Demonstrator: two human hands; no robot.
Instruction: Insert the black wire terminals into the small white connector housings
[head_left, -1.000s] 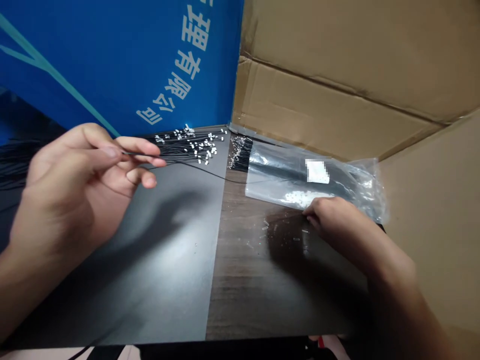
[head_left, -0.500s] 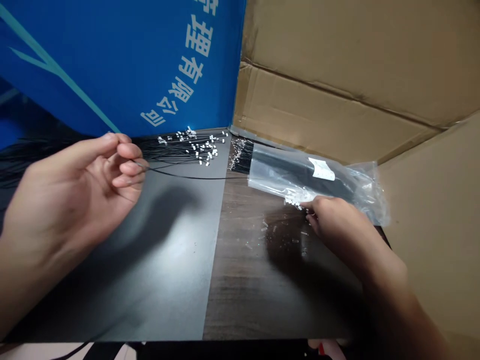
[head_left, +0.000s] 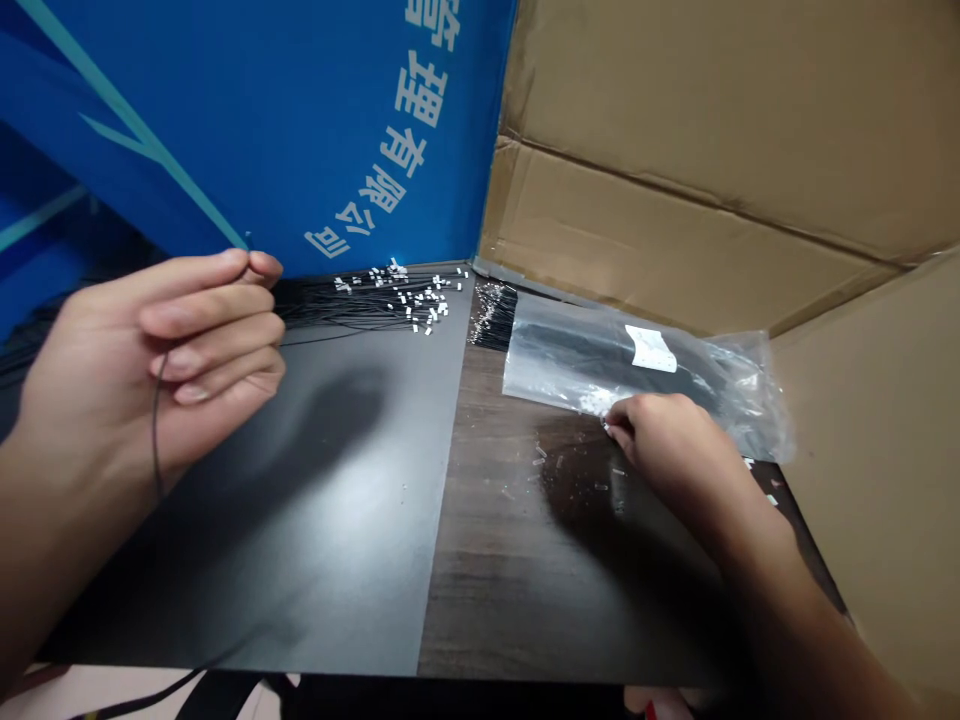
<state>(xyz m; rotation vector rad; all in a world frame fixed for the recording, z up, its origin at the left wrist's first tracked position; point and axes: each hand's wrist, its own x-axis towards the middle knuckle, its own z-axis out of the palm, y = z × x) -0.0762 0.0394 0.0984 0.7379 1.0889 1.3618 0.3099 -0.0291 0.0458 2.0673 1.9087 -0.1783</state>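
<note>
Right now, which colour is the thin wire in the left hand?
The thin wire is black; it shows best in the head view.

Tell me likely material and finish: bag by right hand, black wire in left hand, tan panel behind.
Bag: thin plastic film, glossy; it is see-through with bright glints along its creases.
Wire: probably plastic- or rubber-jacketed; even black surface, smooth curve. Core not visible.
Tan panel: likely cardboard, matte; brown, with a fold line and scuffed edge.
</note>
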